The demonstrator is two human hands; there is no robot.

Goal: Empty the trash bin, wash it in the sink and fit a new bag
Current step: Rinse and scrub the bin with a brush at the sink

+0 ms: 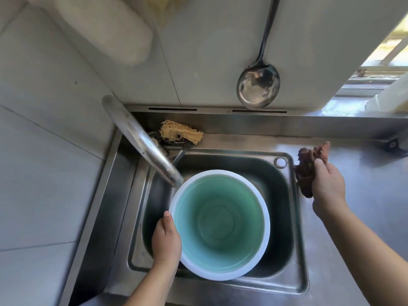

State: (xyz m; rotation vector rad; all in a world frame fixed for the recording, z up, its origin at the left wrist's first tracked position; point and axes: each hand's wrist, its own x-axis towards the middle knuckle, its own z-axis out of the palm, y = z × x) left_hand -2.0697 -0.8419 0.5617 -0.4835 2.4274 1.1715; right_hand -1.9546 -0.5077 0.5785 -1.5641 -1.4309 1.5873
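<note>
A round trash bin (220,219) with a teal inside and a white rim stands upright in the steel sink (284,195), its mouth facing up. It holds no bag. My left hand (166,239) grips the bin's rim on its left side, thumb over the edge. My right hand (327,186) holds a crumpled dark red rag (309,164) over the sink's right edge, clear of the bin. The faucet spout (145,142) ends just above the bin's upper left rim; no water stream shows.
A loofah scrubber (180,133) and a dark scouring pad lie on the ledge behind the sink. A steel ladle (258,85) hangs on the tiled wall above. Steel counter (364,195) stretches to the right; a tiled wall closes the left side.
</note>
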